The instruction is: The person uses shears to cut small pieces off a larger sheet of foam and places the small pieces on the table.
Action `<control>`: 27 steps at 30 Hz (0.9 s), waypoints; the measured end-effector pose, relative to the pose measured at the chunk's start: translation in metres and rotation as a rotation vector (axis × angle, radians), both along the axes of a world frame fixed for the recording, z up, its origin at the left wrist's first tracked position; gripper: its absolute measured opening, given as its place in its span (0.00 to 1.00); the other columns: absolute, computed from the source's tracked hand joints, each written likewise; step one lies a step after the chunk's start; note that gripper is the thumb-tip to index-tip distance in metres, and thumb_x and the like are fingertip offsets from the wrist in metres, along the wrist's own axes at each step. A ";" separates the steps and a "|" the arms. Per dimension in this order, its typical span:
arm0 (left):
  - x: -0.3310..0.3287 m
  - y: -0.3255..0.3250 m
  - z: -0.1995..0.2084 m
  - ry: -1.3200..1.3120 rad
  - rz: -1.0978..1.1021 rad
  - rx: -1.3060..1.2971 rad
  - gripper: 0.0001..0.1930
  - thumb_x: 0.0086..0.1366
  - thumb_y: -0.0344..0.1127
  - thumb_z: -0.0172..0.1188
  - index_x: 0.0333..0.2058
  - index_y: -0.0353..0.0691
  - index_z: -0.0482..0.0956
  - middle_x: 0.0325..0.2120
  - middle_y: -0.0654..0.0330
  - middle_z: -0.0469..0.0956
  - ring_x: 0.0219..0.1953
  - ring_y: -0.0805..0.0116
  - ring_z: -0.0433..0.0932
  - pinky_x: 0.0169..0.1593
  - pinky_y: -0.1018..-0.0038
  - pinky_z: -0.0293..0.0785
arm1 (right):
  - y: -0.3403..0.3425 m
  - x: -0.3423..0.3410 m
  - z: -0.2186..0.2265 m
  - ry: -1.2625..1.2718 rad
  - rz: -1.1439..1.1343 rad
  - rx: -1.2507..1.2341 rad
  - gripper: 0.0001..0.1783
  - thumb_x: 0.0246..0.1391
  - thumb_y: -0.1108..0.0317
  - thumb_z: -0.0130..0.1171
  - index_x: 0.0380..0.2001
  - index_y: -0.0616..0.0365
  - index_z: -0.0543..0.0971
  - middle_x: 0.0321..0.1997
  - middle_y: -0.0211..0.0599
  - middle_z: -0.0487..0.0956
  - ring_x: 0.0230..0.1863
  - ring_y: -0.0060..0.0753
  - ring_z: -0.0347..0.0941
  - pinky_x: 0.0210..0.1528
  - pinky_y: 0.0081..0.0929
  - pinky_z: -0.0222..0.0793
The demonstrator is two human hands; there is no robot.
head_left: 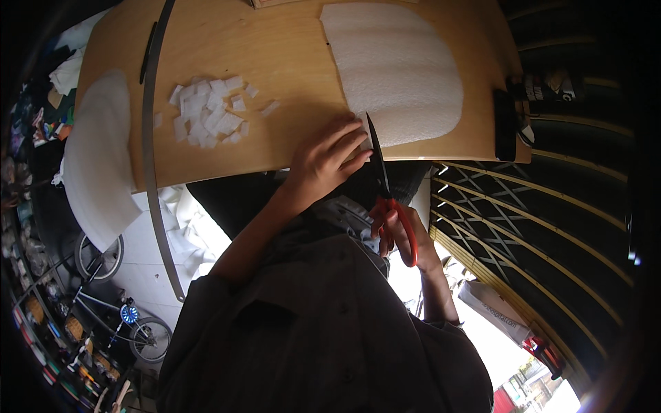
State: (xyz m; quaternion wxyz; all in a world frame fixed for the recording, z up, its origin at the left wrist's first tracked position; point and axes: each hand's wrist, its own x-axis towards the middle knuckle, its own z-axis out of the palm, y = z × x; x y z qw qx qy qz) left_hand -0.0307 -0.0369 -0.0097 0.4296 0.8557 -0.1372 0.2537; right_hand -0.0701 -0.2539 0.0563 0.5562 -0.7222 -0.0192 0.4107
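In my right hand [405, 234] is a pair of scissors [378, 158] with red handles and dark blades. The blades point up over the table's near edge, beside the fingertips of my left hand [322, 164]. Those fingers pinch a narrow strip of white foam [365, 142] at the blades. Just beyond lies a large white foam sheet [403, 69], flat on the wooden table; whether the strip is joined to it, I cannot tell. To the left, many small cut white pieces [206, 113] are heaped loosely on the tabletop.
A long metal ruler [149, 124] crosses the left side of the table [275, 62] and sticks out past its near edge. Another white sheet [103, 151] hangs over the left edge. A black phone-like object [506, 124] sits at the right edge. A bicycle [113, 320] stands at lower left.
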 end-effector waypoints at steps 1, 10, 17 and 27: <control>0.000 0.000 0.000 -0.009 -0.002 0.003 0.15 0.53 0.26 0.71 0.41 0.36 0.81 0.45 0.57 0.80 0.48 0.56 0.81 0.48 0.66 0.81 | 0.002 0.001 0.000 0.005 -0.005 -0.022 0.38 0.63 0.34 0.46 0.39 0.66 0.75 0.21 0.35 0.76 0.16 0.26 0.75 0.20 0.19 0.68; 0.004 -0.001 -0.004 -0.122 0.004 0.034 0.11 0.51 0.22 0.69 0.35 0.37 0.81 0.37 0.56 0.80 0.45 0.54 0.81 0.46 0.64 0.81 | 0.007 -0.001 0.002 -0.040 0.007 -0.116 0.42 0.62 0.28 0.38 0.32 0.65 0.72 0.18 0.36 0.75 0.13 0.24 0.72 0.16 0.18 0.66; 0.002 -0.003 -0.003 -0.098 0.048 0.010 0.09 0.55 0.25 0.68 0.36 0.37 0.81 0.37 0.57 0.80 0.44 0.54 0.81 0.49 0.62 0.80 | 0.002 0.000 0.003 0.028 0.038 -0.093 0.45 0.58 0.24 0.35 0.32 0.63 0.71 0.21 0.34 0.75 0.14 0.21 0.71 0.16 0.17 0.65; 0.002 -0.003 -0.007 -0.101 0.055 0.009 0.08 0.56 0.26 0.67 0.36 0.37 0.80 0.38 0.58 0.80 0.46 0.55 0.81 0.47 0.63 0.81 | 0.009 0.000 -0.001 -0.058 0.007 -0.072 0.40 0.63 0.30 0.39 0.31 0.63 0.71 0.17 0.36 0.74 0.13 0.23 0.73 0.15 0.18 0.65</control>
